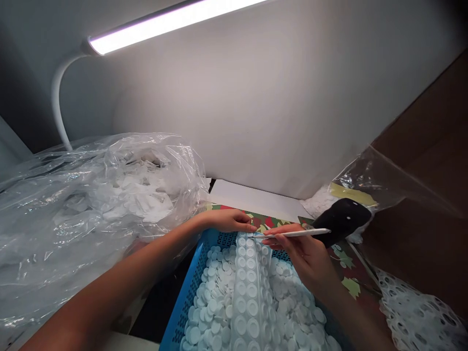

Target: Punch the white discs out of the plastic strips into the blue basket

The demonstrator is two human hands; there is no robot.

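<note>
A long translucent strip (245,290) with rows of round white discs lies lengthwise over a blue plastic basket (188,297). My left hand (230,220) is closed at the strip's far end, thumb and fingertips pressed on it; the exact grip is partly hidden. In my right hand (307,256) is a slim white pen-like tool (305,233), pinched between thumb and fingers. Its thin tip points left and reaches the discs at the far end of the strip. Loose white discs (215,292) fill the basket on both sides of the strip.
A large clear plastic bag (91,209) of white pieces spreads at the left. Behind my right hand sits a black object (341,219) beside another clear bag (383,180). Perforated white sheeting (420,312) lies at right. A lit lamp (175,24) hangs above.
</note>
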